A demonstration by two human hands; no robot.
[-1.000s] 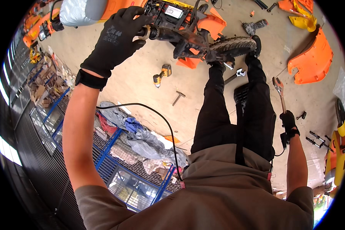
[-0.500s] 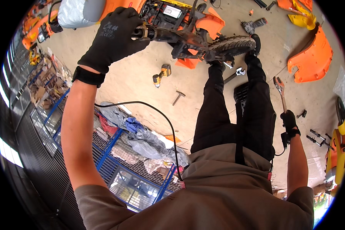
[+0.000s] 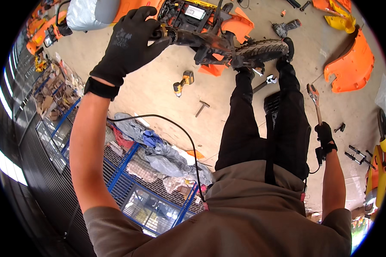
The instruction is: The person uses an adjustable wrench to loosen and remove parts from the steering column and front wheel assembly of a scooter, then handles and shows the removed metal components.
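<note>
My left hand [image 3: 131, 45], in a black glove, is at the end of a dark tube [image 3: 188, 37] with a metal collar. Its thumb lies below the tube end and its fingers above, bent round it; the palm side is hidden. The tube leads to a knobbly black tyre [image 3: 263, 50] by my feet, beside an orange-panelled vehicle body [image 3: 238, 26]. Low at my right side, my right hand [image 3: 324, 132], also gloved in black, is closed round the long handle of a wrench [image 3: 314, 95], whose open jaws point away from me.
On the concrete floor lie a yellow-and-black cordless driver [image 3: 183, 84], a hammer [image 3: 202, 108], an adjustable wrench [image 3: 270, 80] and a grey power drill [image 3: 286, 28]. Orange panels [image 3: 351, 64] lie at right. A black cable [image 3: 176, 122] crosses the left side. Cloths [image 3: 163, 154] are heaped at a blue-framed rack [image 3: 120, 169].
The fingers of my left hand have lifted and spread a little at the tube end. My right hand still holds the wrench in nearly the same place. The view has shifted slightly.
</note>
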